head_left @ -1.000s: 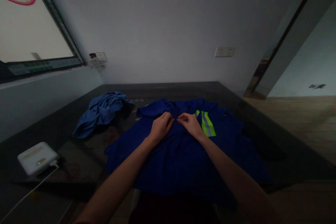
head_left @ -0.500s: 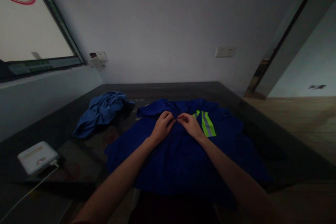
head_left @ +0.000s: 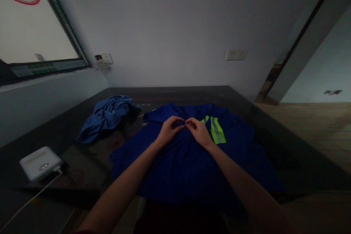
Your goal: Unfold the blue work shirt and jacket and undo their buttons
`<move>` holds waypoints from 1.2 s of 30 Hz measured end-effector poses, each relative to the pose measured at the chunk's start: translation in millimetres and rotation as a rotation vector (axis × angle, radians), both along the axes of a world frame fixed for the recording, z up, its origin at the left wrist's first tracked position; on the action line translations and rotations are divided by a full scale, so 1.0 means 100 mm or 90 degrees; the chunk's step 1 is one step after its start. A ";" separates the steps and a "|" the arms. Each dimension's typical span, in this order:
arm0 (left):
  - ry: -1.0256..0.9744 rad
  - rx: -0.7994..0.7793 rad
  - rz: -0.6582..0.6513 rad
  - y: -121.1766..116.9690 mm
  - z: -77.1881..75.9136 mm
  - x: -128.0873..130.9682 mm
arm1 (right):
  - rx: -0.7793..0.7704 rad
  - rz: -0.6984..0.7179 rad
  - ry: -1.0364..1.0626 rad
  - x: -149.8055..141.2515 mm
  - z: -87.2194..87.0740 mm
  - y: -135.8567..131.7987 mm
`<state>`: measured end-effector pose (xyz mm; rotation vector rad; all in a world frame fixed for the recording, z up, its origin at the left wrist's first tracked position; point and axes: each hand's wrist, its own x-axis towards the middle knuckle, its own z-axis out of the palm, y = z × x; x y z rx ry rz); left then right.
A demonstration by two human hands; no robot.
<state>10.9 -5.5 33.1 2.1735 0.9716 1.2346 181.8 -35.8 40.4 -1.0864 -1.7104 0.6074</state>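
Note:
A dark blue work jacket with a yellow-green and grey reflective strip lies spread over the dark table in front of me. My left hand pinches the jacket's front edge near the collar, thumb and fingertips curved together. Right beside it, my right hand grips the same front edge, its fingertips almost meeting those of the left. Whatever small part of the cloth sits between the fingertips is too dark to make out.
On the left of the black table lies a crumpled lighter blue garment. Nearer me stands a white box with a white cable. A wall with sockets rises behind the table.
My left hand's fingers have spread a little, leaving a gap between thumb and forefinger. My right hand stays almost in place at the jacket's front.

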 end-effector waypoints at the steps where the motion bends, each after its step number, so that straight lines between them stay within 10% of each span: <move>1: 0.006 0.013 0.009 -0.01 0.01 0.00 | 0.004 0.001 -0.004 0.00 0.01 -0.01; 23: -0.114 -0.117 0.056 0.12 0.09 -0.11 | 0.027 0.022 0.056 -0.01 0.10 -0.06; 32: 0.226 0.154 0.215 0.14 -0.14 -0.17 | -0.041 0.189 -0.066 0.00 0.23 -0.20; 36: 0.355 0.245 0.164 0.10 -0.04 -0.06 | -0.081 0.203 -0.249 0.02 0.30 -0.57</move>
